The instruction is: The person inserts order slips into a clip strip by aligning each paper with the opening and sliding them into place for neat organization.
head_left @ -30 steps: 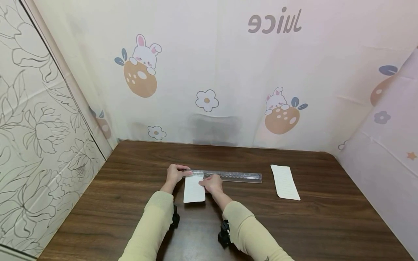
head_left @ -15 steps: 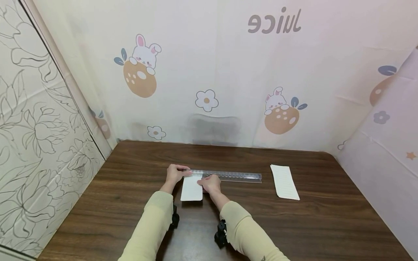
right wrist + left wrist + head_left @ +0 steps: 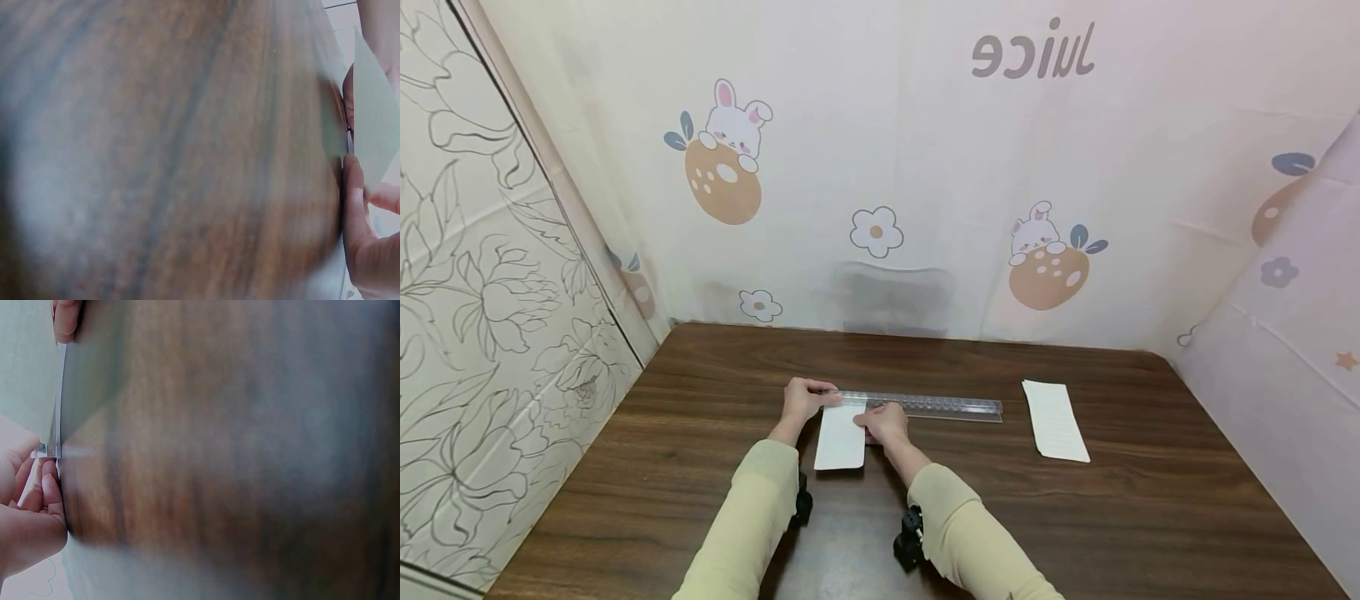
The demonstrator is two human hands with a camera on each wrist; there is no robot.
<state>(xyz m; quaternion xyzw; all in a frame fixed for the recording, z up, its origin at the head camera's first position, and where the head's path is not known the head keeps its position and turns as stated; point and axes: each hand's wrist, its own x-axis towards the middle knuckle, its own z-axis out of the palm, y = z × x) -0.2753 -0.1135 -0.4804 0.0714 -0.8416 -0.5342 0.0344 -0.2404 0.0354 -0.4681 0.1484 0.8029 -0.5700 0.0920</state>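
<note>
A clear ruler (image 3: 951,407) lies across the table, a strip of white paper (image 3: 838,446) running from under its left end toward the person. My left hand (image 3: 801,405) holds that left end of the ruler, thumb on top, by the paper's far left corner. In the left wrist view, fingers curl below the ruler's end. At the paper's right edge, my right hand (image 3: 887,423) pinches it between thumb and fingers. The right wrist view has the paper (image 3: 375,119) standing off the tabletop, with the right hand (image 3: 369,234) at its edge.
A stack of white paper strips (image 3: 1056,421) lies to the right on the dark wooden table (image 3: 1120,517). A printed cloth (image 3: 880,150) hangs behind the far table edge, and a flower-patterned panel (image 3: 497,333) stands at the left.
My right hand has shifted the paper slightly left, and its near edge has risen a little, then come down again. The left hand and the ruler have stayed put.
</note>
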